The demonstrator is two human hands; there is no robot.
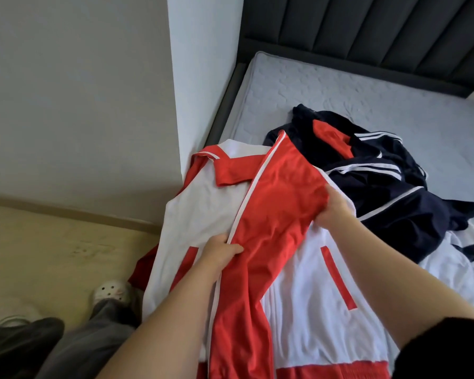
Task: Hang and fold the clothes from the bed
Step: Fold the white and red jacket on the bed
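Bedroom corner, bare quilted mattress pushed against a white wall, grey padded headboard at the back.

The left hand is pinching the piped edge of a long red strip, thumb on top and fingers curled under. The right hand is bunched around the same strip higher up, on its far edge. The strip lies diagonally across the front of a red-and-white jacket (could be its sleeve or a separate trouser leg, honestly can't tell). The jacket is spread face up at the bed's near corner, collar toward the wall, hem hanging off the edge toward the person.

My take on doing this bit well: pull the strip taut between both hands so the slippery fabric doesn't ripple, line the white piping up straight with the jacket's centre, then lay it flat before letting go. Slide the whole thing further onto the mattress first, because the overhang will probably drag it to the floor.

The navy tracksuit heap sits just beside it, untouched and unfolded.
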